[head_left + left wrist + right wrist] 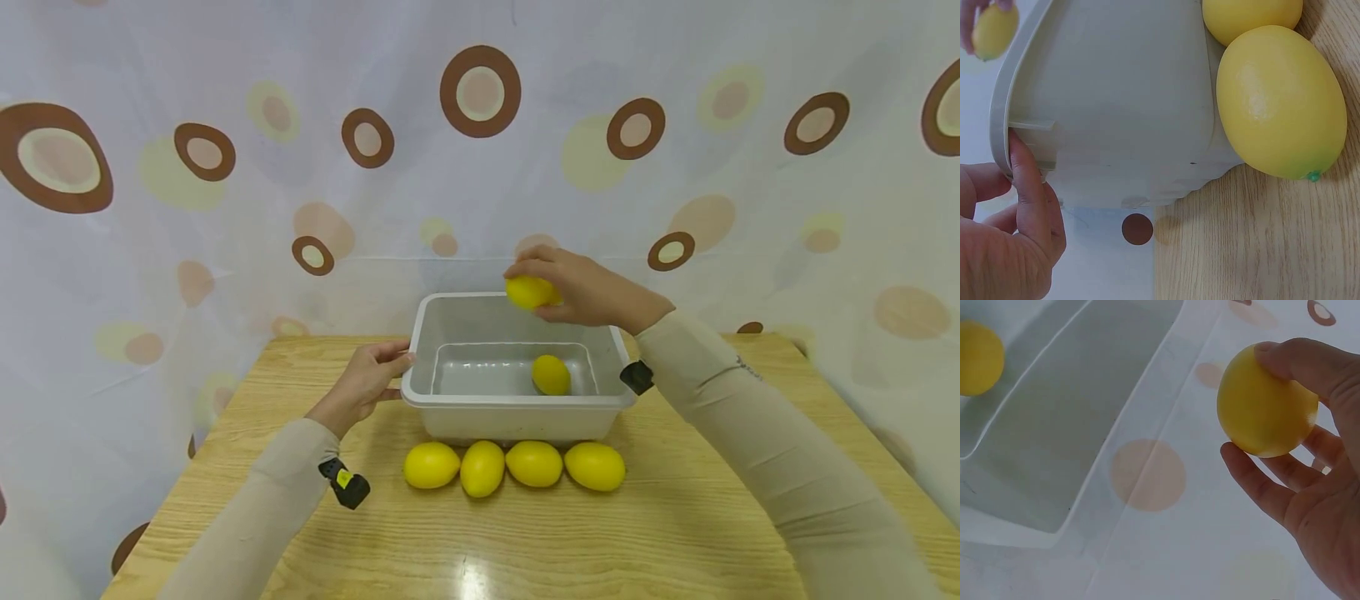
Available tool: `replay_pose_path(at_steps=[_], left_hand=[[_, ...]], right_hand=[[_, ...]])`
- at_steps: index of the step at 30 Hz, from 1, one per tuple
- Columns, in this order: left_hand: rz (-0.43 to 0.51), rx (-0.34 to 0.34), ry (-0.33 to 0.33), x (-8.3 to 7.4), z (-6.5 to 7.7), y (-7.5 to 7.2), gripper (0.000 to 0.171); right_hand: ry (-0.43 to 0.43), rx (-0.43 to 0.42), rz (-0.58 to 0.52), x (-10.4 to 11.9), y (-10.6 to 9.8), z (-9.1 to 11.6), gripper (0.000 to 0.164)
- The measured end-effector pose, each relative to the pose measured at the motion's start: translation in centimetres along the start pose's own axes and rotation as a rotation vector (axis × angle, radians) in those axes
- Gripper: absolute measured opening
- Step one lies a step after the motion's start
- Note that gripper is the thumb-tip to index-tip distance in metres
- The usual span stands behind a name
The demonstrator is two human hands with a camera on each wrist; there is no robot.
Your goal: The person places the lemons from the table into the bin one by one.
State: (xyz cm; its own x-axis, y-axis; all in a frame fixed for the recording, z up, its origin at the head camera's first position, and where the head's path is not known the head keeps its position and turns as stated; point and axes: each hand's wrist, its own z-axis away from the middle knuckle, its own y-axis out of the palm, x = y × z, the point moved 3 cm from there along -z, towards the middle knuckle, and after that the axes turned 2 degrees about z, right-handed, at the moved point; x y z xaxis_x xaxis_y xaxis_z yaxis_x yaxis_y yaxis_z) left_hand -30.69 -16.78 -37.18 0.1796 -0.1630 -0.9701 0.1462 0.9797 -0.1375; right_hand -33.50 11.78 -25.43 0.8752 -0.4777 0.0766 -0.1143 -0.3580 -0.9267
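Note:
A grey plastic bin stands on the table, with one yellow lemon lying inside on its floor toward the right. My left hand grips the bin's left rim; in the left wrist view the fingers curl under the lip, thumb on the outer side. Over the bin's back edge, my right hand holds another lemon between thumb and fingers. The right wrist view shows that held lemon raised beside the bin's rim, thumb on one side and fingertips on the other.
In front of the bin several lemons lie in a row, from the left lemon to the right lemon, close against its front wall. The wooden table meets a patterned curtain at the back.

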Motion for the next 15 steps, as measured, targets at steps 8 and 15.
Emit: replay_pose_path(at_steps=[8,15], left_hand=[[0.0,-0.003,0.001,0.1,-0.1,0.0,0.043],[0.007,-0.007,0.005,-0.1,-0.1,0.1,0.042]], right_hand=[[0.164,0.138,-0.07,-2.8,1.6,-0.6,0.05],[0.201,0.182,-0.083,-4.3,3.2,-1.0,0.047]])
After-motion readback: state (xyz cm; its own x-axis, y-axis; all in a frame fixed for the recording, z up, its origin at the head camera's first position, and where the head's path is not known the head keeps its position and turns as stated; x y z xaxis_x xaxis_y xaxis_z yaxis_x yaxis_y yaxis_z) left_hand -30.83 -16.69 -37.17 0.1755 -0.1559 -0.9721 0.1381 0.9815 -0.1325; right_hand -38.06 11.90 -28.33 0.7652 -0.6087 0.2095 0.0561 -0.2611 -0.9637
